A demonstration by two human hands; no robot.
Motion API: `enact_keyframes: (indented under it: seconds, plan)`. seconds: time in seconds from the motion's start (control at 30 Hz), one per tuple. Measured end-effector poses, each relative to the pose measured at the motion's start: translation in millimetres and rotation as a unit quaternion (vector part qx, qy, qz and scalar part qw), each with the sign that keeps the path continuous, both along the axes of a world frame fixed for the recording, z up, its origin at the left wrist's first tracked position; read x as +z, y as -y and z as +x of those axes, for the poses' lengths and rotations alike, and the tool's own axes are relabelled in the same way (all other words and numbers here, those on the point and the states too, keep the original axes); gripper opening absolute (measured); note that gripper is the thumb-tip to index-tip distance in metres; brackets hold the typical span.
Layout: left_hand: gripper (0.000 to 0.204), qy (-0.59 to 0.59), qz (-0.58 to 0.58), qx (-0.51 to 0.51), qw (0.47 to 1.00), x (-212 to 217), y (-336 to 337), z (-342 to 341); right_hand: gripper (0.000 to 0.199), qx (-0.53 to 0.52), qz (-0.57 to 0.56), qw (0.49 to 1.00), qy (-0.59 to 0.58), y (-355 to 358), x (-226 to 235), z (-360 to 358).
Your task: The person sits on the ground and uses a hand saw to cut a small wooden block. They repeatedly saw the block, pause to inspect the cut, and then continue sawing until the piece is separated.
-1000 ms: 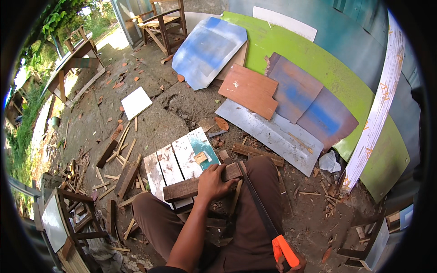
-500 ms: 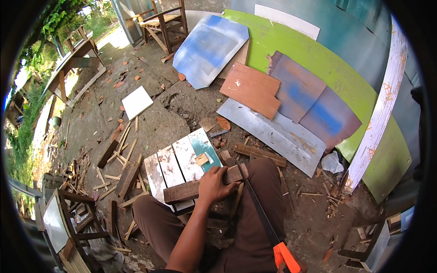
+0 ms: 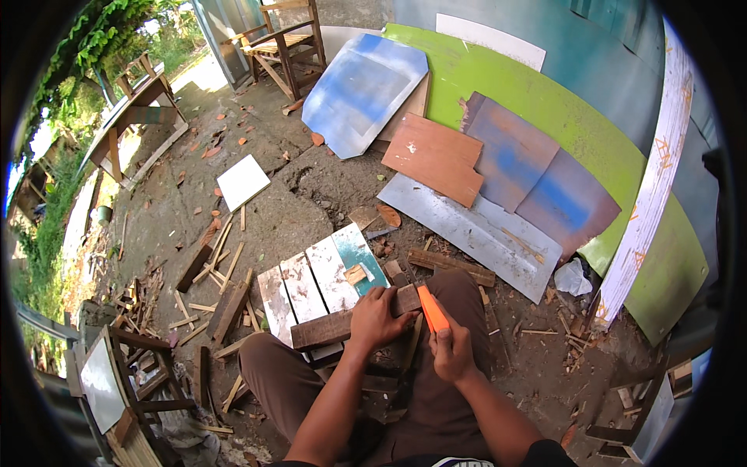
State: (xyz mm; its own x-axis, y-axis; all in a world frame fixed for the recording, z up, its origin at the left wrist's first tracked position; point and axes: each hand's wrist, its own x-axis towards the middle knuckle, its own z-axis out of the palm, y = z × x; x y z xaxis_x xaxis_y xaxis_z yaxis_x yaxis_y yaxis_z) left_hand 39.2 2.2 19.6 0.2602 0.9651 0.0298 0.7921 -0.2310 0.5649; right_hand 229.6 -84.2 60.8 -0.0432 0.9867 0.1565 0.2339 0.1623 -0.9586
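**Dark batten across the knees, orange-handled tool at its right end**

From my feed, the wooden batten (image 3: 354, 321) lay with its long axis running left to right, tilted a little so its right end sat higher in the picture, pointing toward the rusty metal sheets. It rested over the painted slat panel (image 3: 319, 284), whose white and teal boards ran away from the person, and partly across the person's brown-trousered lap.

The ground (image 3: 257, 210) was bare packed dirt, outdoors, strewn with splinters and offcuts. At far left I saw a wooden table (image 3: 128, 117) beside green foliage, then a small white square tile (image 3: 243, 182) lying flat. Farther back stood a wooden chair (image 3: 284, 39). To its right a blue-sprayed sheet (image 3: 364, 92) leaned against a large green board (image 3: 545, 117), with a brown plywood piece (image 3: 436, 157) and a grey metal sheet (image 3: 475, 233) lying below it.

The left hand (image 3: 377, 317) was pressed down on the batten, fingers curled over its far edge and closed around it, near its right end. Just beside it, the right hand (image 3: 453, 352) was closed in a fist around an orange-handled tool (image 3: 432, 308), the handle pointing up and left toward the batten's end. I could not tell what kind of tool head it had, as the working end was hidden against the wood.
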Motion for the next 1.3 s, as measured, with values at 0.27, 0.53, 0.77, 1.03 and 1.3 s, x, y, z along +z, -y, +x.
enact_keyframes:
  seconds: [0.27,0.53,0.77,1.03,1.3]
  plan:
    - [0.078,0.004,0.019,-0.017,1.000,-15,-10,-6,0.091,-0.063,-0.124,0.983,-0.118,191,61,44]
    - [0.079,0.008,0.010,-0.007,1.000,-7,-7,-3,0.083,-0.020,-0.135,0.989,-0.057,28,13,16]
    - [0.080,-0.011,-0.008,-0.005,1.000,1,-4,-8,0.087,-0.007,-0.077,0.995,-0.059,22,7,4]
    - [0.074,0.012,-0.014,-0.009,1.000,-10,-11,-12,0.099,-0.051,-0.166,0.977,-0.122,176,36,52]
    - [0.077,0.003,-0.016,0.000,1.000,-3,-4,-9,0.067,-0.036,-0.084,0.996,-0.004,-39,17,-8]
